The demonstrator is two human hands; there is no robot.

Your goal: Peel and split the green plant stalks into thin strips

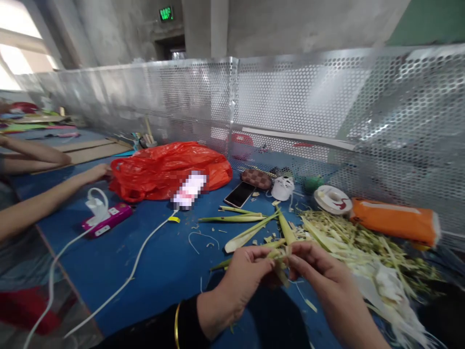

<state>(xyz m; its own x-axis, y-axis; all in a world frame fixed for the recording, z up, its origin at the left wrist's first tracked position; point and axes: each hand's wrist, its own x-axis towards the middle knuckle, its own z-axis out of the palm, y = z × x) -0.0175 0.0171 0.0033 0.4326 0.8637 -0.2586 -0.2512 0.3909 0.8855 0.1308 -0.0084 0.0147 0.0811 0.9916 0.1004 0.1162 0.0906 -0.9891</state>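
Observation:
My left hand [236, 283] and my right hand [319, 276] meet low in the middle of the view, both pinched on a folded bundle of pale green leaf strips [283, 252]. One strip [285, 228] sticks up and away from the pinch. Other long strips [247, 233] lie fanned on the blue table [163, 261] just beyond my fingers. My left wrist wears a gold bangle [177, 317] over a black sleeve.
A heap of leaf trimmings [363, 242] lies at the right. Behind are an orange packet [395, 222], tape roll [332, 198], dark phone [240, 194], red plastic bag [167, 169] and a pink power strip [109, 219] with white cables. Another person's arms [43, 198] reach in from the left. A perforated metal screen [290, 102] closes the back.

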